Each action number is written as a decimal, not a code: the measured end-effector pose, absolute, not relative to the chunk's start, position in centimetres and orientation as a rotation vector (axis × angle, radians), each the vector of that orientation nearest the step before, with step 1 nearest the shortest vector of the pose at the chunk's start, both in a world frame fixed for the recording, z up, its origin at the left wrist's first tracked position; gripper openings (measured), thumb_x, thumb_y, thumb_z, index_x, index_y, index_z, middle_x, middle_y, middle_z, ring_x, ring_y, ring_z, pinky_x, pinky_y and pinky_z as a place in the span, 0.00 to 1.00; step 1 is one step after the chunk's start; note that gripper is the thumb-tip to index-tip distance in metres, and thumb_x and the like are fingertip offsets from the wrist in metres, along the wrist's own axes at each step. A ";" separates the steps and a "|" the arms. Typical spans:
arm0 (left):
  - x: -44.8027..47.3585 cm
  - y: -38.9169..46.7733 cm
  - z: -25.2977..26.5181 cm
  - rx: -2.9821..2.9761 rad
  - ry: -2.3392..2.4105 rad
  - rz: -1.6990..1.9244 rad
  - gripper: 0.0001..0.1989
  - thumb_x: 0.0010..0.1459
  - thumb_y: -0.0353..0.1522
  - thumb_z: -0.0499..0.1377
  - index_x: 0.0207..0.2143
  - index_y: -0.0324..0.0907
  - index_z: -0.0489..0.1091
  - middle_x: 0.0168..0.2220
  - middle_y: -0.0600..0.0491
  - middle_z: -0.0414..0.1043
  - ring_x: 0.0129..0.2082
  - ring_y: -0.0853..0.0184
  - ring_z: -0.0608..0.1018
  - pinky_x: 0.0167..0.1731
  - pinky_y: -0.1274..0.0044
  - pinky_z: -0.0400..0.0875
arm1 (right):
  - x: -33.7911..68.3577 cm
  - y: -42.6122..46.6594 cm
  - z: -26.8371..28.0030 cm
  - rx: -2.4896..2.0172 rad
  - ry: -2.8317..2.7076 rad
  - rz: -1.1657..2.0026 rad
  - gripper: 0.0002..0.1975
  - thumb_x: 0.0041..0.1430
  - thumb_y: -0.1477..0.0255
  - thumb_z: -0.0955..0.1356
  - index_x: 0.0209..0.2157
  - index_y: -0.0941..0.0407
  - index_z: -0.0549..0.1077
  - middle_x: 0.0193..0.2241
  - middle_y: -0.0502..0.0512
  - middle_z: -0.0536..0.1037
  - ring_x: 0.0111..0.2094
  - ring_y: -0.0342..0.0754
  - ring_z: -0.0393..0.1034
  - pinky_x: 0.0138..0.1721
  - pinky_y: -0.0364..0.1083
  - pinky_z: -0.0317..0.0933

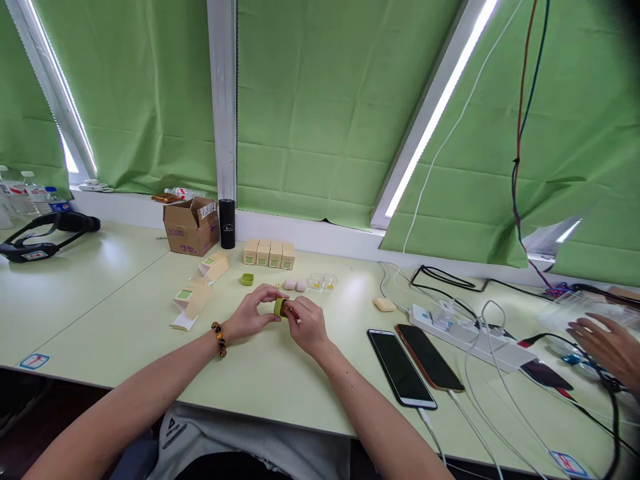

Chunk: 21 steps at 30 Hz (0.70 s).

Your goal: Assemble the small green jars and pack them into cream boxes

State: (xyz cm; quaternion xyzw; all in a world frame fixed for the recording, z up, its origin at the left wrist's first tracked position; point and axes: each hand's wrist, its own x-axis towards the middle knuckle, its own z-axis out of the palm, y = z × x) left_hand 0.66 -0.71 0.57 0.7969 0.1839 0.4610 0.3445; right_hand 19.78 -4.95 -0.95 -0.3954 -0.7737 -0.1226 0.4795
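Note:
My left hand (254, 312) grips a small green square container (279, 307) between thumb and fingers, tilted so that its opening faces right. The fingers of my right hand (309, 325) are pinched together at that opening; what they hold, if anything, is hidden. Just behind my left hand lies a second small green open piece (247, 279). Two pale pink small blocks (295, 285) sit beyond my hands, beside two clear small cups (323, 282) with yellow inside. Opened cream card packaging (193, 300) lies left of my left hand, with another cream carton (215, 266) behind it.
Several cream boxes (269, 255) stand in a row at the back, near a black tumbler (227, 224) and a cardboard box (191, 227). On the right lie two phones (403, 369), a power strip (465, 340) and cables. Another person's hand (607, 347) reaches in at far right.

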 end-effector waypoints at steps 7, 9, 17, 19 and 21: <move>0.6 -0.7 0.6 2.093 0.470 1.191 0.22 0.53 0.32 0.70 0.51 0.46 0.73 0.50 0.47 0.71 0.53 0.59 0.75 0.57 0.60 0.73 | 19.9 -4.8 -1.2 -0.932 -1.891 -0.268 0.08 0.67 0.76 0.64 0.36 0.53 0.74 0.25 0.51 0.73 0.27 0.45 0.65 0.28 0.45 0.58; 0.6 -0.6 0.7 2.104 0.483 1.195 0.22 0.54 0.32 0.69 0.51 0.46 0.73 0.50 0.47 0.71 0.53 0.59 0.75 0.56 0.61 0.73 | 20.1 -4.8 -1.0 -0.934 -1.911 -0.271 0.07 0.67 0.76 0.64 0.37 0.53 0.74 0.26 0.51 0.73 0.27 0.46 0.66 0.28 0.45 0.58; 0.3 -0.4 1.2 2.162 0.597 1.344 0.20 0.58 0.31 0.66 0.54 0.48 0.73 0.50 0.46 0.72 0.54 0.57 0.72 0.56 0.60 0.70 | 21.1 -4.8 -0.7 -0.901 -1.909 -0.238 0.17 0.65 0.75 0.66 0.55 0.51 0.71 0.32 0.55 0.78 0.32 0.49 0.73 0.31 0.48 0.69; 0.2 -0.2 1.3 2.185 0.639 1.407 0.20 0.58 0.32 0.67 0.53 0.48 0.74 0.49 0.46 0.75 0.54 0.56 0.71 0.56 0.59 0.69 | 21.0 -5.0 -0.6 -0.915 -1.853 -0.200 0.21 0.64 0.73 0.67 0.58 0.50 0.68 0.41 0.58 0.79 0.39 0.52 0.75 0.31 0.49 0.72; 0.2 -0.1 1.2 2.229 0.655 1.451 0.20 0.57 0.33 0.68 0.53 0.49 0.75 0.47 0.47 0.77 0.54 0.55 0.70 0.56 0.57 0.68 | 20.6 -5.1 -0.6 -0.950 -1.816 -0.139 0.25 0.63 0.72 0.68 0.61 0.50 0.66 0.52 0.62 0.75 0.47 0.54 0.74 0.32 0.50 0.75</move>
